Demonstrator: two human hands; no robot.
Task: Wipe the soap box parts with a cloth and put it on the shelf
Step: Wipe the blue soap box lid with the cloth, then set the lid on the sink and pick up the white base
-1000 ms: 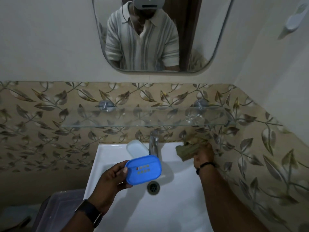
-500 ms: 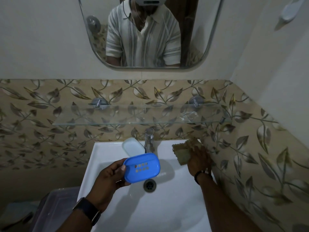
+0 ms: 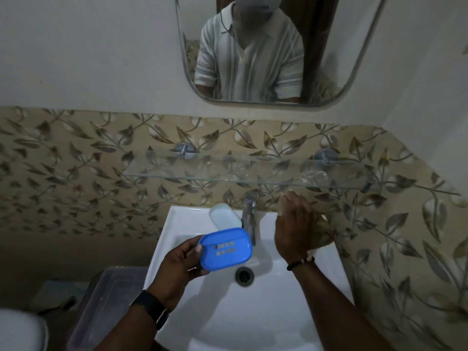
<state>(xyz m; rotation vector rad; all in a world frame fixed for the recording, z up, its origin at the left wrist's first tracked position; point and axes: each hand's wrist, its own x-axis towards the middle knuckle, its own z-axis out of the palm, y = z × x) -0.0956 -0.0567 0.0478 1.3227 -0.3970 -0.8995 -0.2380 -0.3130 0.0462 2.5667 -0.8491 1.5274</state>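
Note:
My left hand (image 3: 177, 269) holds the blue soap box tray (image 3: 225, 249), which has small holes, above the white sink (image 3: 162, 239). A white soap box part (image 3: 222, 215) lies on the sink's back rim, just left of the tap (image 3: 249, 211). My right hand (image 3: 296, 229) is at the sink's back right corner. A tan cloth (image 3: 323, 233) is bunched under its palm, and its fingers are blurred. The glass shelf (image 3: 240, 181) is bare, fixed on the leaf-patterned tiles above the tap.
A drain (image 3: 244, 276) sits in the middle of the basin. A mirror (image 3: 354, 72) hangs above the shelf, and the right wall is close to the sink. A translucent plastic bin (image 3: 109, 300) stands on the floor at the left.
My right hand has turned over the cloth, which now shows to the right of the palm instead of the left. The blue tray stays in my left hand. The view shifted left.

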